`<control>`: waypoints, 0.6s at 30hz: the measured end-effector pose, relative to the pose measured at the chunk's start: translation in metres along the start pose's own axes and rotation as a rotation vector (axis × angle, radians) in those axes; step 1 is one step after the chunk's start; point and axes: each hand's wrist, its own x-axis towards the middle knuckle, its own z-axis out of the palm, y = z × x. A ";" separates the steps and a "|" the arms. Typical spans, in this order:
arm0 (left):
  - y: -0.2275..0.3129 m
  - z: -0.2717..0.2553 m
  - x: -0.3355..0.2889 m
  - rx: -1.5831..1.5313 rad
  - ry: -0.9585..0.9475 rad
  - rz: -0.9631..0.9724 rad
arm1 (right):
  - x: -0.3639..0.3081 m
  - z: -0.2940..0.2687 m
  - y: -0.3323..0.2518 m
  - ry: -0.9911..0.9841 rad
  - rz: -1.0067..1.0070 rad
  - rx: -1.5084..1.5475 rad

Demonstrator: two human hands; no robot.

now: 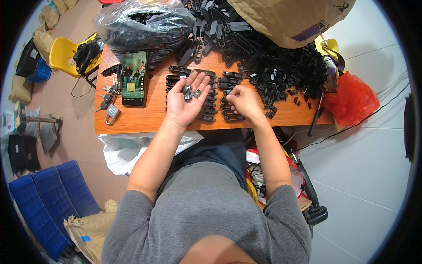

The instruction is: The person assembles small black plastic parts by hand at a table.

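Palm up, my left hand [183, 104] cups a few small shiny dark pieces [188, 93] in the palm, its fingers loosely stretched toward the far side. My right hand [244, 102] is closed in a pinch over a column of black plastic parts [231, 81]; whatever sits between its fingertips is too small or hidden to make out. A second group of long black plastic parts [205, 117] lies in rows beneath and beside my left hand, which covers some of them.
A large heap of small black parts [285, 75] covers the table's right side. Longer black pieces [220, 26], a clear plastic bag [145, 26] and a paper sack [294, 17] lie behind. To the left are a phone [134, 79], keys [105, 102] and a padlock [112, 114]; a red bag [356, 100] hangs right.
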 end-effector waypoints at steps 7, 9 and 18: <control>-0.002 0.002 -0.001 -0.001 -0.014 -0.013 | 0.004 0.004 0.002 0.105 -0.154 -0.362; -0.003 0.005 -0.003 0.012 -0.004 -0.011 | -0.005 0.006 -0.004 0.181 -0.204 -0.376; -0.022 0.016 -0.004 0.041 -0.025 -0.003 | -0.046 0.031 -0.054 0.153 -0.662 -0.231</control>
